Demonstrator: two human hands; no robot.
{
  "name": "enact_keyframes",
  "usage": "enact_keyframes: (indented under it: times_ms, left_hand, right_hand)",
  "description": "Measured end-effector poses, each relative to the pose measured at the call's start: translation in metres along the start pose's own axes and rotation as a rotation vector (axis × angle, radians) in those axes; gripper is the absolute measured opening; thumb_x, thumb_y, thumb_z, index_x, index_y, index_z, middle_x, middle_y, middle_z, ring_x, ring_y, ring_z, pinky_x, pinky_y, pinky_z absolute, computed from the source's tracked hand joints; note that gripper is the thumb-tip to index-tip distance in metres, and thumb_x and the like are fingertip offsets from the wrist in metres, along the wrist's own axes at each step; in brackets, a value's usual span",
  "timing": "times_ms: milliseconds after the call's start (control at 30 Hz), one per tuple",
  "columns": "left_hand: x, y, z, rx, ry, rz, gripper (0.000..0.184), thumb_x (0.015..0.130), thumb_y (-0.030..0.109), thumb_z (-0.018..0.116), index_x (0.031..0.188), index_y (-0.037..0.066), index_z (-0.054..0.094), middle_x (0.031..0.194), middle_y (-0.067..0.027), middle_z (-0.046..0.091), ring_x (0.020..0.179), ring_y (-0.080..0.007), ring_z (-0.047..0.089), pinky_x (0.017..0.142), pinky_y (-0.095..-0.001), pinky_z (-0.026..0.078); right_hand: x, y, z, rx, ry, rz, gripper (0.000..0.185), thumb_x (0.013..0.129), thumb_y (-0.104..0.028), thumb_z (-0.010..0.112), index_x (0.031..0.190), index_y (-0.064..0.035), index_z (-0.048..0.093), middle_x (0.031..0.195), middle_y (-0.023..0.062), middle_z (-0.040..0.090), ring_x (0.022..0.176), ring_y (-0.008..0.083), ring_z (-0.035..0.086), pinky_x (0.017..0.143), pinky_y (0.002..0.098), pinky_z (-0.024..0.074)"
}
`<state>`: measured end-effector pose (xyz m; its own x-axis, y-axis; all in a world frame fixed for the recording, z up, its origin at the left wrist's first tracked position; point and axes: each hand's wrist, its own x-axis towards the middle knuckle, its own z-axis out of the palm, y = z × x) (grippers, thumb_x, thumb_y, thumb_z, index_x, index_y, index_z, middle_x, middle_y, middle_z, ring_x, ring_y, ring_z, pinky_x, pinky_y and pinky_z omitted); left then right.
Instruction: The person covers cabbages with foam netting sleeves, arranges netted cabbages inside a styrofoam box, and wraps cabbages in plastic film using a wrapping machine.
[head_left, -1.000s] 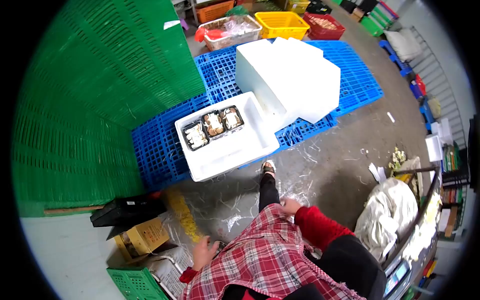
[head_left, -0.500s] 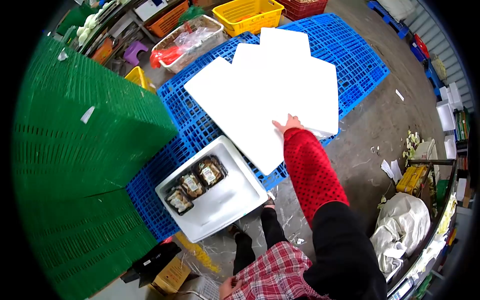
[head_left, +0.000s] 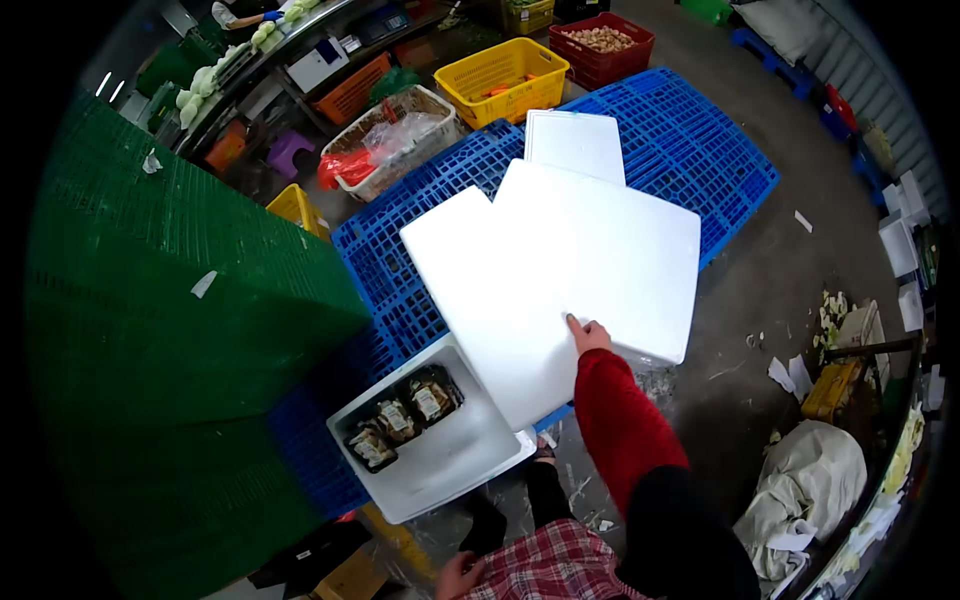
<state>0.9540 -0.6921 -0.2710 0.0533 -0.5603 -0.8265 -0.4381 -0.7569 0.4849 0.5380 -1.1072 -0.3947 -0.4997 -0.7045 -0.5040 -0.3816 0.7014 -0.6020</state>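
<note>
In the head view, the right hand (head_left: 592,337) is at the near edge of the upper foam piece (head_left: 620,260), just where it overlaps the lower foam piece (head_left: 500,330). Its fingers are drawn together, the thumb lying on the white surface; whether they have closed round the edge cannot be told. The left hand (head_left: 460,577) rests low by the checked cloth (head_left: 545,562), its fingers partly hidden, so their opening cannot be told, and no held thing shows there.

Both foam pieces are above the blue pallet (head_left: 735,175), with a rear foam piece (head_left: 575,145) beyond. Beside them stands the open foam box (head_left: 450,455), three dark trays (head_left: 397,420) in a row along its far left side.

Handling the upper piece well probably calls for a thumb above and fingers beneath, with the left hand supporting another edge. Foam dents and snaps easily, so a level, unhurried lift seems better than dragging, keeping corners off the box's rim.
</note>
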Motion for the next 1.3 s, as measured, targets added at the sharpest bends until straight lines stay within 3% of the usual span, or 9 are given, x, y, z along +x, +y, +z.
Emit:
enact_keyframes:
  times_ms: [233,433,500,767,933,1033,1133,1200,1300]
  left_hand:
    - [-0.004,0.02,-0.003,0.229,-0.061,-0.015,0.057,0.085,0.041,0.069,0.121,-0.002,0.057,0.107,-0.0168,0.065,0.098,-0.0243,0.064,0.085,-0.0379,0.051]
    - [-0.011,0.043,0.004,0.127,-0.031,0.072,0.054,0.087,0.039,0.068,0.118,-0.003,0.057,0.106,-0.0173,0.065,0.098,-0.0243,0.064,0.085,-0.0379,0.05]
    - [-0.018,0.068,0.001,0.14,-0.044,0.044,0.05,0.088,0.036,0.068,0.117,-0.003,0.056,0.105,-0.0174,0.066,0.097,-0.0246,0.064,0.084,-0.0377,0.05]
    - [-0.029,0.099,-0.006,0.16,0.227,0.235,0.036,0.085,0.023,0.07,0.11,-0.001,0.061,0.095,-0.0136,0.067,0.084,-0.0208,0.064,0.072,-0.0334,0.051]
    - [-0.02,0.143,-0.049,-0.197,0.499,0.457,0.027,0.089,0.013,0.066,0.112,-0.001,0.059,0.099,-0.0057,0.064,0.088,-0.0135,0.059,0.079,-0.0269,0.047]
    - [-0.013,0.164,-0.073,-0.363,0.636,0.615,0.044,0.09,0.008,0.065,0.13,0.0,0.047,0.12,-0.0088,0.056,0.108,-0.016,0.054,0.093,-0.0275,0.043]
    - [-0.044,0.215,-0.087,-0.314,0.826,0.621,0.048,0.098,0.022,0.054,0.138,0.0,0.037,0.131,-0.0124,0.048,0.119,-0.0211,0.049,0.101,-0.0334,0.039]
    - [-0.065,0.239,-0.094,-0.38,1.107,0.882,0.054,0.102,0.038,0.041,0.143,0.005,0.033,0.138,-0.0147,0.045,0.121,-0.027,0.05,0.098,-0.0368,0.042]
    - [-0.102,0.267,-0.099,-0.768,0.84,0.889,0.059,0.102,0.046,0.031,0.146,0.006,0.027,0.146,-0.0178,0.034,0.13,-0.0343,0.04,0.104,-0.0515,0.037]
  right_hand:
    - [0.021,-0.002,-0.121,0.311,-0.229,-0.063,0.074,0.087,-0.062,0.056,0.097,0.0103,0.069,0.091,0.0128,0.069,0.086,0.0166,0.06,0.081,0.0322,0.0475]
    - [0.004,-0.033,-0.162,0.444,-0.266,0.055,0.081,0.087,-0.068,0.05,0.111,0.008,0.064,0.1,0.0176,0.068,0.09,0.025,0.064,0.088,0.0345,0.0482]
    - [-0.003,-0.021,-0.14,0.994,-0.5,0.065,0.084,0.088,-0.071,0.042,0.127,0.0022,0.055,0.114,0.0174,0.064,0.098,0.0272,0.064,0.093,0.0355,0.0483]
    - [-0.118,-0.123,-0.094,1.305,-0.515,-0.232,0.08,0.097,-0.064,0.022,0.141,0.001,0.036,0.125,0.0257,0.055,0.114,0.0284,0.057,0.095,0.0377,0.0498]
    - [-0.176,-0.176,-0.095,1.442,-0.602,-0.214,0.067,0.096,-0.051,0.045,0.134,0.0046,0.042,0.115,0.0206,0.06,0.101,0.0257,0.062,0.085,0.0338,0.0534]
    - [-0.208,-0.2,-0.077,1.433,-0.75,-0.147,0.063,0.094,-0.045,0.051,0.132,0.0035,0.043,0.112,0.017,0.061,0.104,0.022,0.06,0.085,0.034,0.0518]
    - [-0.254,-0.225,-0.079,1.289,-0.914,-0.306,0.049,0.091,-0.039,0.058,0.113,0.005,0.06,0.097,0.0102,0.066,0.084,0.0168,0.064,0.076,0.0297,0.0518]
    - [-0.284,-0.236,-0.078,1.182,-1.042,-0.463,0.042,0.09,-0.033,0.061,0.109,0.0042,0.063,0.095,0.0079,0.067,0.081,0.0136,0.063,0.075,0.0275,0.0511]
    - [-0.334,-0.248,-0.082,0.956,-1.155,-0.717,0.038,0.084,-0.027,0.07,0.107,0.0036,0.064,0.092,0.0062,0.067,0.081,0.0116,0.061,0.074,0.0266,0.0499]
